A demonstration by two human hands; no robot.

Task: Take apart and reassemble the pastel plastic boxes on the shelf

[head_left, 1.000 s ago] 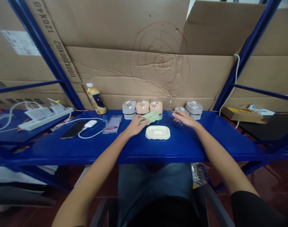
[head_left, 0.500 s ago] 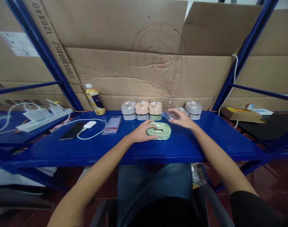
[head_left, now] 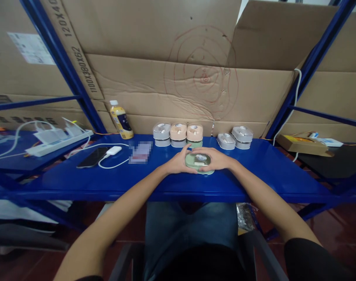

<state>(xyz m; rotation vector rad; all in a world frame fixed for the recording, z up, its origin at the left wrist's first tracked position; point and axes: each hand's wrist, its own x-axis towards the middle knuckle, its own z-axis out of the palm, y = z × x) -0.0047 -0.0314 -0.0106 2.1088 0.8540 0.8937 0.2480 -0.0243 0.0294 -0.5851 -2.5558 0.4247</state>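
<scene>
A light green oval box [head_left: 206,172] sits on the blue table in front of me, with a clear lid [head_left: 197,159] bearing a small label on top of it. My left hand [head_left: 179,162] is curled round the left side, thumb at the near edge. Over the right side my right hand [head_left: 218,159] grips the lid from behind and in front. Whether the lid is fully seated cannot be seen under the fingers. Just behind stand lidded boxes in stacks: grey [head_left: 162,134], peach over grey [head_left: 178,135] and peach over green [head_left: 194,133].
Right of these are a single grey box [head_left: 226,141] and a grey stack [head_left: 242,137]. Leftward lie a phone [head_left: 93,157], a white charger [head_left: 114,150] with its cable, a blurred-out packet [head_left: 141,152], a yellow bottle [head_left: 121,120] and a power strip [head_left: 59,143].
My right hand has brought the clear lid left and down onto the green box. My left hand stays at the box's left side. The view has shifted slightly.
</scene>
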